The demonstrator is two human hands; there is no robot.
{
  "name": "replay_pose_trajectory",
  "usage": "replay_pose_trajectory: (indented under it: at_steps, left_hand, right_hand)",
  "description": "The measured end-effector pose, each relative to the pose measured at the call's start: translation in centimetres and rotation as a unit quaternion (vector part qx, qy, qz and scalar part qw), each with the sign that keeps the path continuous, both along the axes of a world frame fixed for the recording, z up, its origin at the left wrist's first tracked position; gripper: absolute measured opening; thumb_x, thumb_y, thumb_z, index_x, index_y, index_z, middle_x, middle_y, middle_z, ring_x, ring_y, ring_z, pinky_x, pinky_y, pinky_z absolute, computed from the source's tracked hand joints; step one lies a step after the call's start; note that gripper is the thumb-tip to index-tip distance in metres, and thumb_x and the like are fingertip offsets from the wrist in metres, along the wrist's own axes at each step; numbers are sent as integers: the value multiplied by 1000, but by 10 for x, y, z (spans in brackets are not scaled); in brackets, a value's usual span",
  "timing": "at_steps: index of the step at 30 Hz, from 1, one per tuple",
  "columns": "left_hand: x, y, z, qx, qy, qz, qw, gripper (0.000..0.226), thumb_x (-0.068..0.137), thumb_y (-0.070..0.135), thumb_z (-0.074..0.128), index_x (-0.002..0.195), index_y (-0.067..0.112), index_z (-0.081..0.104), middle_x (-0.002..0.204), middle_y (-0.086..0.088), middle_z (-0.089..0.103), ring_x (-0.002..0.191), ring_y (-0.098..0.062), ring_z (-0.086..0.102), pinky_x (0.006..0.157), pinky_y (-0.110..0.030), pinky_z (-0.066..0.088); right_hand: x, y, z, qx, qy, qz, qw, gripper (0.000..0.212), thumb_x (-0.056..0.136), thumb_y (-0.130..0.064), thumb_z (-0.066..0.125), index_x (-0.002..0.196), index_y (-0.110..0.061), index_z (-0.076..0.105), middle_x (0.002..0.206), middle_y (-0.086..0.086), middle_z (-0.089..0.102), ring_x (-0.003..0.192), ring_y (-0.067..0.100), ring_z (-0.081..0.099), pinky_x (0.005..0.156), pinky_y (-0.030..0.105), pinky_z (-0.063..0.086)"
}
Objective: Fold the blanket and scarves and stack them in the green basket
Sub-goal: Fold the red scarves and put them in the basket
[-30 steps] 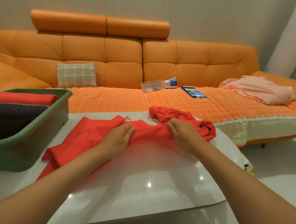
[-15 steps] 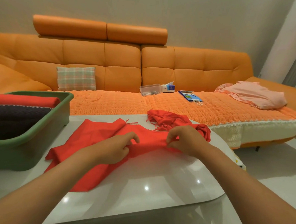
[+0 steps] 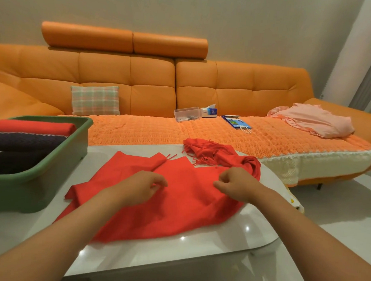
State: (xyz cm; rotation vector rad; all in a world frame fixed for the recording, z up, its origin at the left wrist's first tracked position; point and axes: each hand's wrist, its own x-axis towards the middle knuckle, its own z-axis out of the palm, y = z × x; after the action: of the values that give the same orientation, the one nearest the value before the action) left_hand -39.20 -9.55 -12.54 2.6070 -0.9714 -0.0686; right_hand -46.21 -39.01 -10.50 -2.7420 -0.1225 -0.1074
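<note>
Folding step: left hand (image 3: 142, 187) and right hand (image 3: 236, 183) pinch the red fringed fabric scarf (image 3: 187, 207); draw edges taut and aligned.

Two arms, one person. Left forearm (image 3: 66, 226) enters from the lower left corner of the frame, bare from the frame edge to the wrist. Right forearm (image 3: 305, 230) enters from the lower right corner, also bare along its whole visible length. Upper arms out of frame. Left hand (image 3: 142, 186), just left of centre: bare, back and knuckles showing. Right hand (image 3: 236, 183), just right of centre: bare, back and knuckles showing. Nails too small and blurred to tell.
</note>
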Motion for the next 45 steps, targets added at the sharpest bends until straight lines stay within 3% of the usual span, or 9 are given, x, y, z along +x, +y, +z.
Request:
replay_pose_trajectory:
  at_steps: [3,6,10,17,22,28,35,40,45]
  left_hand:
    - [10,4,-12,124,14,0,992,53,98,46,51,148,33,40,149,4,46,139,-14,39,114,-31,30]
    - [24,12,-25,216,48,39,974,69,97,62,38,156,37,12,165,3,10,151,-16,10,122,-38,13]
    - [39,25,-30,277,40,108,954,73,94,71,26,156,40,1,166,1,-4,152,-21,1,122,-46,11]
    - [58,37,-33,271,59,136,951,85,85,82,26,155,43,-2,165,2,-8,152,-21,-2,122,-48,6]
    - [66,37,-32,278,64,165,944,83,89,78,26,156,38,0,165,-3,-6,152,-25,-1,121,-49,4]
    - [36,1,-12,176,-171,31,969,48,81,38,58,127,27,52,130,-3,46,124,-25,42,98,-38,35]
    - [2,-14,-17,170,71,-75,980,106,59,71,76,148,44,24,149,12,28,135,-13,27,115,-40,29]
    - [9,-28,-15,12,54,-70,996,60,82,67,51,133,35,56,135,7,51,128,-12,43,114,-38,31]
    - [41,-73,-26,34,-58,22,997,34,100,38,40,126,28,61,131,0,56,123,-24,50,105,-42,39]
  right_hand:
    - [7,16,-8,-22,7,42,999,10,88,-33,64,89,-27,72,93,-12,68,84,6,58,82,30,49]
    - [12,30,-18,-72,75,91,990,35,87,-34,65,122,-35,67,121,-8,58,109,10,54,100,28,41]
    - [25,40,-19,-47,71,127,988,23,83,-21,64,100,-29,78,117,-6,59,106,11,58,90,21,42]
    - [32,48,-6,-145,135,118,973,43,77,-26,68,119,-38,65,97,-14,57,85,11,54,73,25,42]
    - [27,40,12,-140,209,118,961,23,74,-30,83,67,-21,63,61,-7,58,55,10,51,44,16,36]
    - [10,31,14,-32,301,69,951,34,75,-55,78,69,-22,76,64,-13,63,62,5,54,62,23,43]
    - [2,33,19,-24,428,56,902,34,96,-45,54,102,-21,77,87,0,78,52,13,58,54,25,36]
    - [24,14,-3,-4,41,-75,996,25,92,-29,56,76,-19,73,81,3,74,69,17,64,64,30,48]
    - [65,7,-39,-24,-20,-71,997,35,98,-37,47,131,-31,58,133,6,55,126,28,51,103,40,41]
